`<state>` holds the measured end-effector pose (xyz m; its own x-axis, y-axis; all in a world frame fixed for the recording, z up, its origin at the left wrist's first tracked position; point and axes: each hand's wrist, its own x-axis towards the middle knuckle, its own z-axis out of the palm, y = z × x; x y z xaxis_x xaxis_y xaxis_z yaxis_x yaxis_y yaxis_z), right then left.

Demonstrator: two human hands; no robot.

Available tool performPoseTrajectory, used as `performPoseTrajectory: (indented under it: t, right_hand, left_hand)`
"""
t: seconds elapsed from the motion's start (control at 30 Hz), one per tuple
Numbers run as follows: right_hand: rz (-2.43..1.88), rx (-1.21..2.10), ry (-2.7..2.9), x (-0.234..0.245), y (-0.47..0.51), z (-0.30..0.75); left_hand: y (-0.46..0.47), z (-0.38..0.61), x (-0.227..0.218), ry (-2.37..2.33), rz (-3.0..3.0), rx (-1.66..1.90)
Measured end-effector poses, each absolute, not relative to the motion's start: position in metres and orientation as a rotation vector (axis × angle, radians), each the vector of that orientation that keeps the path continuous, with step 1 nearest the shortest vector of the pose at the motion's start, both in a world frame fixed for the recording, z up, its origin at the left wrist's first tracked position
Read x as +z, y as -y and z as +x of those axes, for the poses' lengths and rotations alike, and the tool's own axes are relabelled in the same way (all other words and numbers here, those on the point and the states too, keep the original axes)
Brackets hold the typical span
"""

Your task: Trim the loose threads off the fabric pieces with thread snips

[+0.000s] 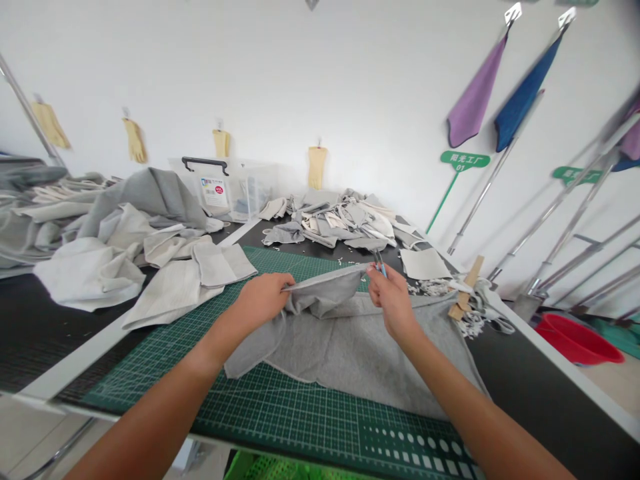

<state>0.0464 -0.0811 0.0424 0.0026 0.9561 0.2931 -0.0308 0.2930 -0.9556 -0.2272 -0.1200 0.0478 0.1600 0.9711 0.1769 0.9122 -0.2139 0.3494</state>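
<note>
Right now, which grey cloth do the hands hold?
The grey cloth on the green mat; left hand and right hand pinch its edge, piles behind lie untouched.

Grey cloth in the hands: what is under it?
The grey cloth lies on the green cutting mat, whose grid shows around its near and left edges. Whether anything lies on the mat beneath the cloth cannot be seen; the fabric covers it.

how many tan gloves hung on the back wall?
4 gloves: far left, left, centre-left, centre. Others may hang outside the view.
</note>
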Motion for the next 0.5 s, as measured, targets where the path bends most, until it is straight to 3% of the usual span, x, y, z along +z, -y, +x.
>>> performPoseTrajectory:
  t: [0.3, 0.5]
  right_hand:
    - [-0.948, 0.832, 1.424, 0.082, 0.088, 0.043]
    - [-0.87, 0.736, 1.393, 0.118, 0.083, 0.043]
  left_hand:
    - [0.136, -0.265, 0.063, -2.313, 2.151, 0.649]
    - [0.135, -0.314, 0.058, -2.268, 2.063, 0.597]
